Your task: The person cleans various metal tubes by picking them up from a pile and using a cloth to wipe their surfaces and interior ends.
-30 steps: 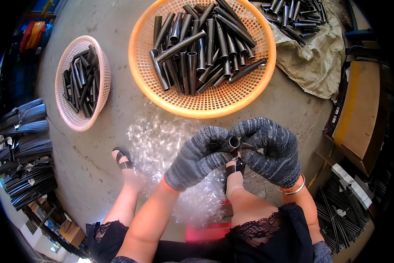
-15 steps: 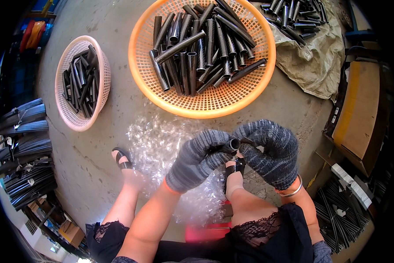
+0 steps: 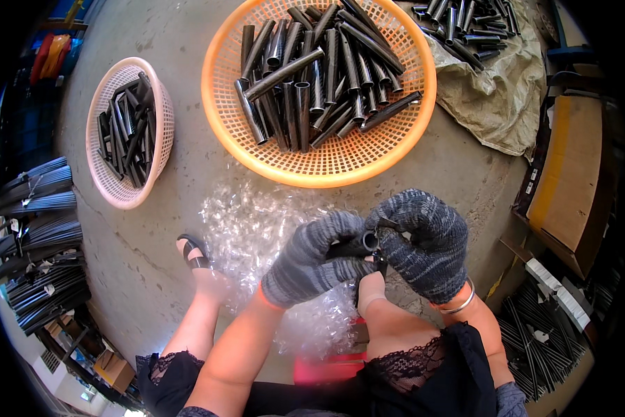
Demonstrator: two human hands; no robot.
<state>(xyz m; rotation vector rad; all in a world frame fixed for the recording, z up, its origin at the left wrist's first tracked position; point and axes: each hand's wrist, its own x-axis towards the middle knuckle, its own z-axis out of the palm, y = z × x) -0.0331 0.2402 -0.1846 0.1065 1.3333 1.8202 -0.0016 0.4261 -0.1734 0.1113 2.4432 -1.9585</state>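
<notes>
My left hand (image 3: 312, 263), in a grey knitted glove, is closed round a short black tube (image 3: 371, 241) whose open end points up toward me. My right hand (image 3: 425, 243), gloved alike, is closed beside that end. Between its fingers shows a thin, dark, blade-like strip (image 3: 389, 224) at the tube's rim; most of it is hidden by the glove. Beyond the hands, a large orange plastic basket (image 3: 295, 174) holds many black tubes (image 3: 303, 115). Clear plastic shavings (image 3: 239, 240) lie heaped on the floor below my hands.
A smaller pink basket (image 3: 161, 149) with black tubes stands at the left. More tubes (image 3: 469, 31) lie on a beige sack (image 3: 493, 104) at the far right. A cardboard box (image 3: 566, 170) and bundled dark rods (image 3: 541, 340) are at the right; further rod bundles (image 3: 38, 229) line the left.
The tube's open end has shifted slightly down and turned more toward me. My right hand has moved a little left, bringing the strip onto the tube's rim.
</notes>
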